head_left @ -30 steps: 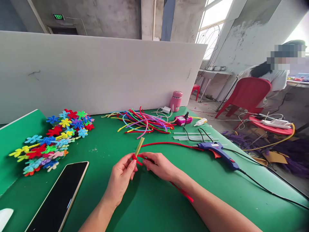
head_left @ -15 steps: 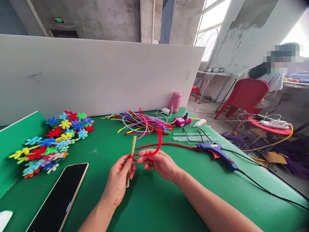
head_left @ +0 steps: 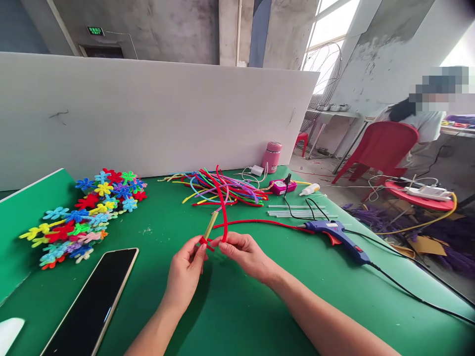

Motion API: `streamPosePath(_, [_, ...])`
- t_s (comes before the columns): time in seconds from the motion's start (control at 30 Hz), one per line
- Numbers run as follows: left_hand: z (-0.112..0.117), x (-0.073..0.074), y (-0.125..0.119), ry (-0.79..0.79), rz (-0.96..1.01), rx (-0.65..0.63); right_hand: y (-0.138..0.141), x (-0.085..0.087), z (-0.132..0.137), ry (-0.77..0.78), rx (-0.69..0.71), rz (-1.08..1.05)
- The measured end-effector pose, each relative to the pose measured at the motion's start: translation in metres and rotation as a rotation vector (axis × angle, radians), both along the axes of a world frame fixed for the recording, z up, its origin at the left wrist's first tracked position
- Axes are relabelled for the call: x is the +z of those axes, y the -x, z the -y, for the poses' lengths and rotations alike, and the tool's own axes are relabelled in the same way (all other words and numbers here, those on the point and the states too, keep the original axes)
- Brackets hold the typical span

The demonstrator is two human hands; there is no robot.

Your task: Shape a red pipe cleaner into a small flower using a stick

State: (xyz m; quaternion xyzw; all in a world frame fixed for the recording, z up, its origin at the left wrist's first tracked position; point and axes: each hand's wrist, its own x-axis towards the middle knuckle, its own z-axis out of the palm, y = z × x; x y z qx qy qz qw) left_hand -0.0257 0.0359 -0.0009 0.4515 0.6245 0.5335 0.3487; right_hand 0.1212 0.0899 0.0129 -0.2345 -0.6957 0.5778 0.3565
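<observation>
My left hand (head_left: 189, 262) is closed on a thin, flat, yellowish stick (head_left: 211, 226), with a short red end crossing it at the fingertips. My right hand (head_left: 245, 252) pinches a red pipe cleaner (head_left: 224, 212), whose long free part rises upward from the fingers. The two hands are close together above the green table. Behind them lies a heap of coloured pipe cleaners (head_left: 208, 185). Another red pipe cleaner (head_left: 256, 221) stretches across the table towards a blue glue gun (head_left: 336, 232) on the right.
Fuzzy flowers (head_left: 87, 217) are piled at the left, with a phone (head_left: 96, 296) in front. Glue sticks (head_left: 297, 213), a small white bottle (head_left: 309, 189), a magenta box (head_left: 282, 186) and a pink flask (head_left: 271, 157) stand or lie at the back right. A person sits beyond on a red chair (head_left: 382, 148).
The stick has tilted to the right and shows less below my left hand. My right hand's fingers have closed in on the red pipe cleaner, which now stands straighter.
</observation>
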Motion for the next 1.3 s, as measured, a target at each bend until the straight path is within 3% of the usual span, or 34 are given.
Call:
streamPosePath(0.13, [0.001, -0.001, 0.002, -0.039, -0.221, -0.044, -0.001, 0.007, 0.004, -0.295, -0.098, 0.063])
streamPosePath(0.33, [0.006, 0.005, -0.004, -0.078, -0.519, -0.243, -0.004, 0.015, 0.007, -0.516, -0.144, 0.201])
streamPosePath(0.43, [0.008, 0.006, -0.005, -0.053, -0.682, -0.313, -0.008, 0.016, 0.002, -0.367, -0.141, 0.174])
streamPosePath(0.6, [0.011, 0.014, -0.006, -0.042, -0.866, -0.462, -0.019, 0.016, -0.014, 0.134, 0.019, 0.068])
streamPosePath(0.77, [0.017, 0.024, -0.012, 0.017, -0.564, -0.643, -0.022, 0.008, -0.022, 0.495, 0.136, 0.032])
streamPosePath(0.9, [0.019, 0.028, -0.016, 0.074, -0.251, -0.657, -0.015, 0.000, -0.021, 0.691, 0.125, -0.087])
streamPosePath(1.07, [0.018, 0.028, -0.016, 0.124, -0.010, -0.593, -0.006, -0.006, -0.015, 0.697, 0.062, -0.182])
streamPosePath(1.3, [0.014, 0.022, -0.016, 0.083, 0.197, -0.342, -0.002, -0.008, -0.015, 0.658, -0.138, -0.224])
